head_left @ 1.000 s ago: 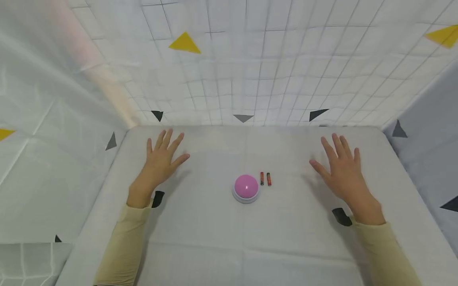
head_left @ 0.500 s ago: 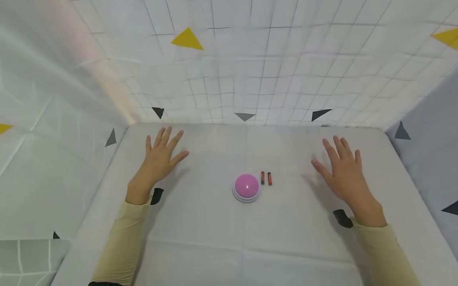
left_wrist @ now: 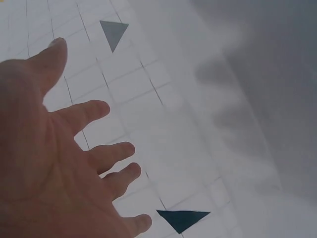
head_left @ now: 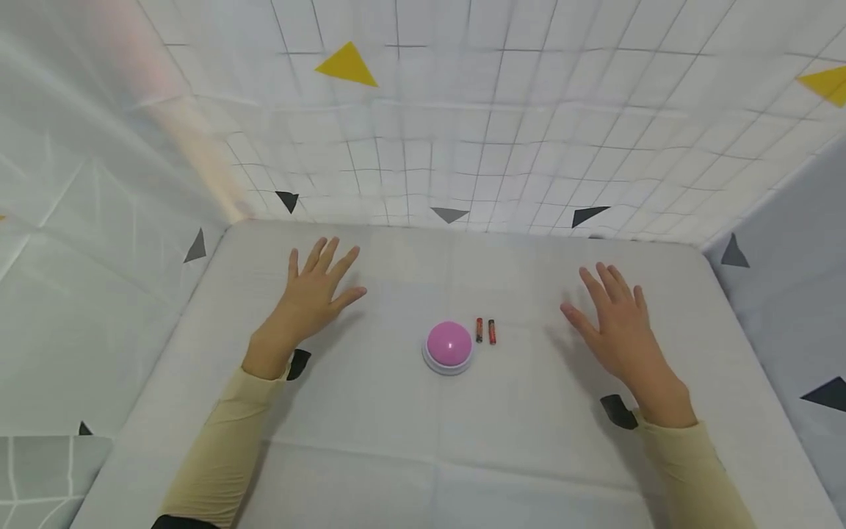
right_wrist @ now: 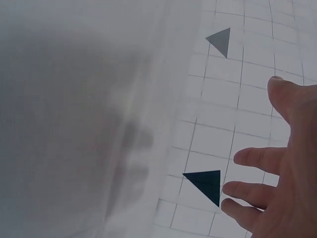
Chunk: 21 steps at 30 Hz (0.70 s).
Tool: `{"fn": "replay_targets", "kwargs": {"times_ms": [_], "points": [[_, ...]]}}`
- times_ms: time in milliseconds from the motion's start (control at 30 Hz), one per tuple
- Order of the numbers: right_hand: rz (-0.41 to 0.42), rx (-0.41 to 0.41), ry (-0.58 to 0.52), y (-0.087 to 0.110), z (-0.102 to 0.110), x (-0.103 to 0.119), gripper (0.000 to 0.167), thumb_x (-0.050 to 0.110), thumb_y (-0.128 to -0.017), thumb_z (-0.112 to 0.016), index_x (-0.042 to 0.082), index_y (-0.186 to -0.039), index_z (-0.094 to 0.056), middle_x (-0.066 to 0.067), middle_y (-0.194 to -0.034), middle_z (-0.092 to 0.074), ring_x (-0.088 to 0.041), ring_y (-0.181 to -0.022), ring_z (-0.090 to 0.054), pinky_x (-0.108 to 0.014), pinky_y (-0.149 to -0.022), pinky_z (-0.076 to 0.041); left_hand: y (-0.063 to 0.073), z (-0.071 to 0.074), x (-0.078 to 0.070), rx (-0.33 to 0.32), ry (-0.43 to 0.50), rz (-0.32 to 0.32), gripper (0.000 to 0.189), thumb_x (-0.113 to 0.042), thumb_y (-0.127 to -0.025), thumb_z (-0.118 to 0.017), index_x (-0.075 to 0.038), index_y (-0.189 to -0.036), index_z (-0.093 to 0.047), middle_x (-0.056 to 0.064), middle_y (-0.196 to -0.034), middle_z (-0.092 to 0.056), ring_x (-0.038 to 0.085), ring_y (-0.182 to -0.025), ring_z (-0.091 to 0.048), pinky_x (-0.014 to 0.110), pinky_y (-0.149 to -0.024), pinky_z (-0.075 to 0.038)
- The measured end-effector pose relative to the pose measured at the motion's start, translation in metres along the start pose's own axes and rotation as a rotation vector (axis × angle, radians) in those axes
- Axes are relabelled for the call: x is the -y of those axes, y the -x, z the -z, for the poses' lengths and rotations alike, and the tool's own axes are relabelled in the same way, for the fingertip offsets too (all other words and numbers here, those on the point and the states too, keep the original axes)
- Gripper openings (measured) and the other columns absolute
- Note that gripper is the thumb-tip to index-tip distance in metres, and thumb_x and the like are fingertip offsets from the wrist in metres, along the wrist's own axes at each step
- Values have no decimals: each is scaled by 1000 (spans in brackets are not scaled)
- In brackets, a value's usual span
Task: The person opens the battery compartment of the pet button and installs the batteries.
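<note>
A pink dome push button [head_left: 449, 344] on a pale round base sits at the middle of the white-covered table [head_left: 370, 411]. Just right of it, two small red-and-black batteries [head_left: 485, 331] lie side by side, apart from each other. My left hand [head_left: 309, 301] hovers left of the button, fingers straight and spread, holding nothing. On the other side my right hand [head_left: 617, 327] is held over the table the same way, nearer the batteries than the left. The wrist views show both palms bare, the left palm [left_wrist: 44, 163] and the right palm [right_wrist: 297, 173].
White sheeting with a drawn grid forms the back wall [head_left: 489, 132], marked with yellow and dark triangles. Similar sheets rise as the left wall [head_left: 86, 294] and right wall [head_left: 786, 294]. Black pieces show at both cuffs, such as the left wrist strap [head_left: 299, 364].
Both hands have drawn slightly inward, the left one rightward and the right one leftward. The view has shifted a little; the button and batteries lie as before.
</note>
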State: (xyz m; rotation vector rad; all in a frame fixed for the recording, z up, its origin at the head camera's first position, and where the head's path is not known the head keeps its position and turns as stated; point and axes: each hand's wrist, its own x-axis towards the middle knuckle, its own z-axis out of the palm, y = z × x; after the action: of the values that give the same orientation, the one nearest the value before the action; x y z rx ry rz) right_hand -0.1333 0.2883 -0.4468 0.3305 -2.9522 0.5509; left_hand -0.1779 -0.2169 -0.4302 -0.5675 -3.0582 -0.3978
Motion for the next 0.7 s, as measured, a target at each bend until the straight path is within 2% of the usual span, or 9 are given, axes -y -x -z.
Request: {"fn": "replay_targets", "kwargs": {"times_ms": [267, 500, 700], "points": [[77, -7, -48, -3, -11, 25, 75, 42, -105, -64, 7, -163, -34, -27, -167, -32, -46, -158, -22, -73, -123, -10, -2, -10, -22, 9, 19, -70, 75, -60, -106, -52, -23, -167, -30, 18, -175, -18, 39, -163, -9, 74, -123, 1], [125, 45, -55, -1, -17, 52, 75, 43, -102, -68, 10, -162, -37, -22, -166, -37, -42, -158, -26, -72, -123, -13, -1, -19, -46, 44, 3, -123, 75, -61, -105, -51, -24, -167, -29, 16, -175, -19, 37, -164, -10, 74, -123, -3], [202, 71, -60, 0, -29, 71, 76, 43, -100, -72, 11, -161, -40, -20, -166, -39, -39, -157, -29, -71, -124, -16, 0, -33, -62, 58, 18, -166, 75, -60, -106, -51, -24, -168, -28, 14, -174, -24, 37, -163, -14, 73, -124, -7]]}}
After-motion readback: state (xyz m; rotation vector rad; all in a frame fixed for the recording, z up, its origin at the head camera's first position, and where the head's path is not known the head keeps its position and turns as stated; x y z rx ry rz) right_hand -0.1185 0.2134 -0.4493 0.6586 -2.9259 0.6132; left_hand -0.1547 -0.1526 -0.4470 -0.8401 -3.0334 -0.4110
